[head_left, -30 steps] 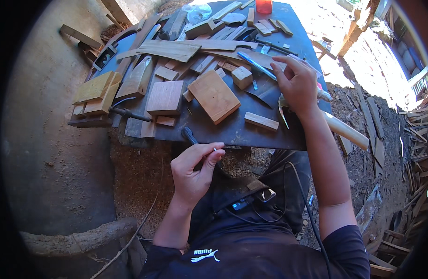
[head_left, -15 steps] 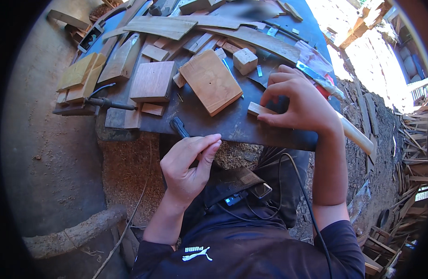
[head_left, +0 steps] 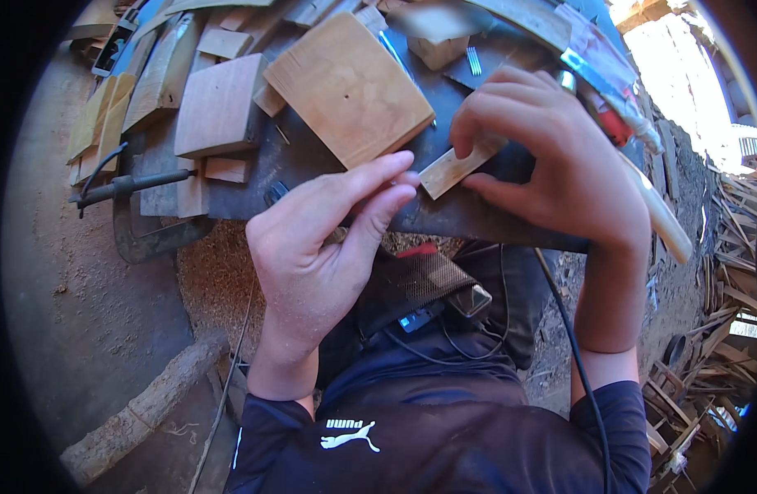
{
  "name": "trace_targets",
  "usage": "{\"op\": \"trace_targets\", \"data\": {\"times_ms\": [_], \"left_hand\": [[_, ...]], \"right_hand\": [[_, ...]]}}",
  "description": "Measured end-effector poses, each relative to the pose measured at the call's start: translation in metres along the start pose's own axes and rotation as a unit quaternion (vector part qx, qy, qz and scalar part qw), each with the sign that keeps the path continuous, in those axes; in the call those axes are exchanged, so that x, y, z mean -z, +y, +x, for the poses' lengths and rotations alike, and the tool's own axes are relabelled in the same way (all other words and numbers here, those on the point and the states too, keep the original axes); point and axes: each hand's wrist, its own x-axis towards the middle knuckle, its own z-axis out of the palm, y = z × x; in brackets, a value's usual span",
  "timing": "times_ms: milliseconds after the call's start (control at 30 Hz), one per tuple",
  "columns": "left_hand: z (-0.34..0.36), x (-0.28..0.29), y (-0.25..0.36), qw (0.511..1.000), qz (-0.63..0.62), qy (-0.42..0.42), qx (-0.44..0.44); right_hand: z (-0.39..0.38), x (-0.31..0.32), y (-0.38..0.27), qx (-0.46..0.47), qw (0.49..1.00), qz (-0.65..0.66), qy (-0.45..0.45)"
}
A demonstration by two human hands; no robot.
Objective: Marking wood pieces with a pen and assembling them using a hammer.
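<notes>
My left hand [head_left: 317, 235] is in front of the bench edge, thumb and fingertips pinched together. Whatever lies between them is too small to make out. At the bench's near right, my right hand [head_left: 551, 152] has thumb and forefinger on either side of a small wooden strip [head_left: 448, 173], which lies at a slant. The strip's far end is partly covered by the fingers. Just beyond the left fingertips sits a thick square wooden block [head_left: 350, 90] with a small dark hole in its face. A thin metal nail-like piece [head_left: 282, 134] rests to its left.
A screw clamp [head_left: 127, 218] grips the bench's left edge. Pinkish wooden block [head_left: 218, 107], offcuts and planks crowd the dark benchtop [head_left: 313, 156]. At the right edge are a pale round handle [head_left: 662, 218] and a plastic bag [head_left: 609, 62]. A black cable [head_left: 572, 354] runs past my right arm.
The view has come closer to the bench. My left hand has moved up and right, near the wooden strip. My right hand keeps its fingers at the strip, which now lies at a different slant.
</notes>
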Motion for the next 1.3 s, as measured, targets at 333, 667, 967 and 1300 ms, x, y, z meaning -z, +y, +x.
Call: {"op": "trace_targets", "data": {"times_ms": [333,667,967,1300], "left_hand": [[0.008,0.002,0.004,0.998,0.015,-0.032,-0.050],[0.010,-0.009,-0.007,0.996,0.042,-0.043,-0.068],[0.010,-0.013,-0.009,0.993,0.070,-0.031,-0.084],[0.010,-0.012,-0.012,0.990,0.088,-0.027,-0.108]], "right_hand": [[0.004,0.003,-0.002,-0.003,0.998,0.013,-0.063],[0.012,0.016,-0.021,-0.067,0.990,0.020,-0.124],[0.011,0.014,-0.016,-0.029,0.993,0.010,-0.114],[0.013,0.014,-0.019,-0.065,0.991,0.025,-0.117]]}}
